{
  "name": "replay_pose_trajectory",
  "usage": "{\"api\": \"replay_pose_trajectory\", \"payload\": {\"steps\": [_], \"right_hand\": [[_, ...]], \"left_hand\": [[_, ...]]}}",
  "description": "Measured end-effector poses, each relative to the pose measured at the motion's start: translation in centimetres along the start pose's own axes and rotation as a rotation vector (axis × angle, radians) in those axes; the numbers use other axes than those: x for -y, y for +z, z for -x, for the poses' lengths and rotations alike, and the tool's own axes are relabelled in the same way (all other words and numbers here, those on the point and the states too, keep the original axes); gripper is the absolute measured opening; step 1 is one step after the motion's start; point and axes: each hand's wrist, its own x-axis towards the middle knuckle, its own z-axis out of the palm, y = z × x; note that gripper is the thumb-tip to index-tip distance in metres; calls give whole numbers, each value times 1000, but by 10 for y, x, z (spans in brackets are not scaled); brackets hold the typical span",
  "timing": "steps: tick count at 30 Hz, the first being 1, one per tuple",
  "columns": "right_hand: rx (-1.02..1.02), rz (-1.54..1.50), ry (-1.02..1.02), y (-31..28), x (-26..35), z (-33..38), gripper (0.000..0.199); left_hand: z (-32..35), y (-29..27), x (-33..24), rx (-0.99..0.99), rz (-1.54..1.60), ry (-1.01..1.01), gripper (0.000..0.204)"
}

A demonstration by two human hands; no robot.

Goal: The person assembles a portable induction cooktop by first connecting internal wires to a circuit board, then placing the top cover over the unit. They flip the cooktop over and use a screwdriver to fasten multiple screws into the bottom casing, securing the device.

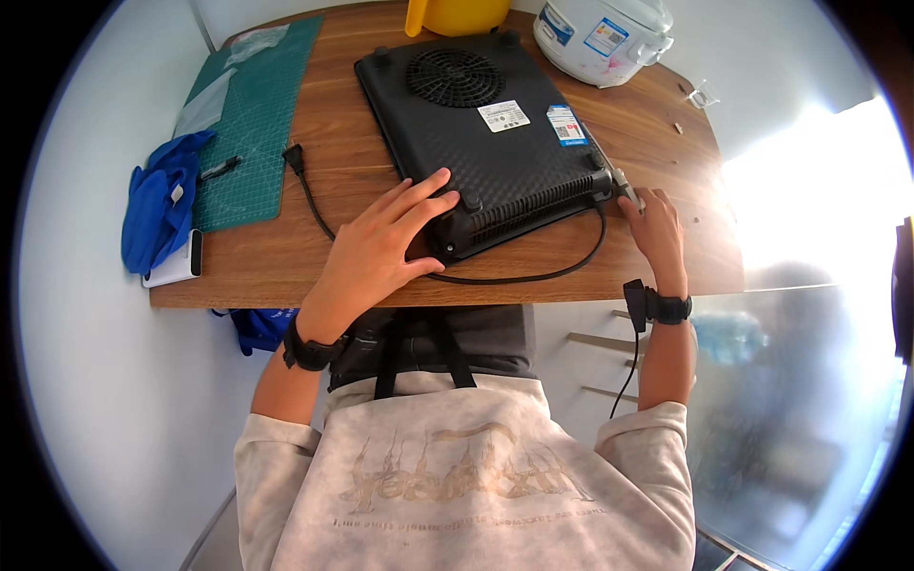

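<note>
1. While it lies upside down in the middle of the wooden table [657, 124], the black induction cooker [481, 133] looks rigid, flat and fairly heavy; its glass face is probably fragile.
2. The left hand [376, 252] rests spread open on the cooker's near corner.
3. The right hand [655, 228], at the cooker's right corner, pinches a slim tool [624, 183].
4. Best gripped at both side edges.

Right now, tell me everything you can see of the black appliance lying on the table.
The black appliance is a flat, squarish plastic unit lying underside up on the wooden table. Its base shows a round fan grille, slotted vents along the near edge, small feet at the corners and two stickers. A black power cord loops from its near side. The left hand presses on its near corner; the right hand holds a small tool at its right corner.
</note>
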Motion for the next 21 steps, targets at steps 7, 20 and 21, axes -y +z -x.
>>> {"api": "replay_pose_trajectory", "payload": {"steps": [7, 20, 21], "right_hand": [[-236, -131, 117, -18, -4, 3, 33], [105, -861, -342, -100, 98, 74, 25], [119, -817, -378, -100, 102, 73, 26]], "left_hand": [[-1, 1, 0, 0, 28, -6, 78], [1, 0, -1, 25, 38, -31, 81], [1, 0, -2, 23, 42, -25, 81]]}}
